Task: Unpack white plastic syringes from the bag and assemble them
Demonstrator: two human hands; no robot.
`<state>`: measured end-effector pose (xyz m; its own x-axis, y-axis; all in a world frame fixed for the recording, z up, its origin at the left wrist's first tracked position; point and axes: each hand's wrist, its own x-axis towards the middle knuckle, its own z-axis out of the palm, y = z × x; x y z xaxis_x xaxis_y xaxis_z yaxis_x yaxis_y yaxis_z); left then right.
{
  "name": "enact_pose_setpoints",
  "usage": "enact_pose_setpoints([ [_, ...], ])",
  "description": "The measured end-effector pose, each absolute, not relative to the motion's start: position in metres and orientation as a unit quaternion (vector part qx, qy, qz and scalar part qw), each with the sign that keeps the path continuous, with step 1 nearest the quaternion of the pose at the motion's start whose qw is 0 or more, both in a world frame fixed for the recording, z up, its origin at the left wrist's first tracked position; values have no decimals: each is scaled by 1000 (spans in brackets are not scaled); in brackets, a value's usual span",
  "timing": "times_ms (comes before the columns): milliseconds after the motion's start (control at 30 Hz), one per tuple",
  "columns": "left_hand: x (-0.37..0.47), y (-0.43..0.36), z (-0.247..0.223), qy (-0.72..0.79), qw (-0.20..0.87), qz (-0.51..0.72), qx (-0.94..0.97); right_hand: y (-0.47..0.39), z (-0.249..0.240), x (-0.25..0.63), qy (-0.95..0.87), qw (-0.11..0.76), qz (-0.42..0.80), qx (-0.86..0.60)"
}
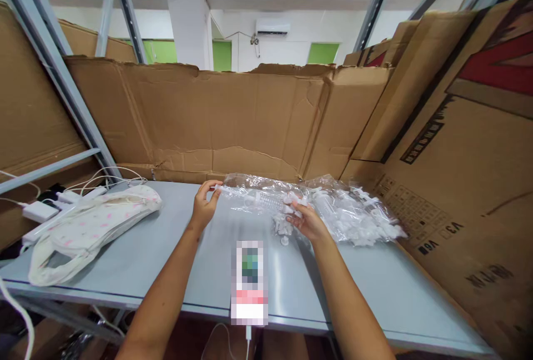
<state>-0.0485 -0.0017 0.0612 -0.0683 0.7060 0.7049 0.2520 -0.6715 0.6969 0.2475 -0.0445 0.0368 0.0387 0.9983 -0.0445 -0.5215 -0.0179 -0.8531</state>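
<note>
My left hand (205, 203) is closed in a pinch on a small white plastic piece (219, 187) at the left end of a clear plastic bag (244, 182). My right hand (308, 222) has its fingers curled at a white plastic part (295, 199), among other white pieces. Between the hands lies a clear ribbed piece (270, 202), partly behind the film. Below the right fingertips sit a small cluster of whitish parts (283, 226) and a little round white piece (285, 241). To the right, a larger clear bag (358, 216) holds several white plastic parts.
A phone (250, 282) with a blurred screen lies at the table's front edge, its white cable (249, 333) hanging down. On the left are a white patterned cloth item (100, 227) and a power strip with chargers (41, 211). Cardboard walls (233, 110) surround the grey table (200, 277).
</note>
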Motion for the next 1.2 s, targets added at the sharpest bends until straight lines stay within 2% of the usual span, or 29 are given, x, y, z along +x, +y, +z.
enact_pose_setpoints([
  [200,-53,4,60,316,298,692,576,-45,38,249,-323,620,610,-374],
  [433,-63,5,69,263,309,763,503,-46,41,249,-308,623,613,-376],
  [600,-73,0,76,252,272,809,456,-46,42,252,-305,631,621,-352],
  [833,-95,-27,75,310,216,837,396,-44,41,255,-282,660,606,-342],
  [1200,-121,-66,51,439,263,786,347,-38,38,258,-217,703,594,-325],
])
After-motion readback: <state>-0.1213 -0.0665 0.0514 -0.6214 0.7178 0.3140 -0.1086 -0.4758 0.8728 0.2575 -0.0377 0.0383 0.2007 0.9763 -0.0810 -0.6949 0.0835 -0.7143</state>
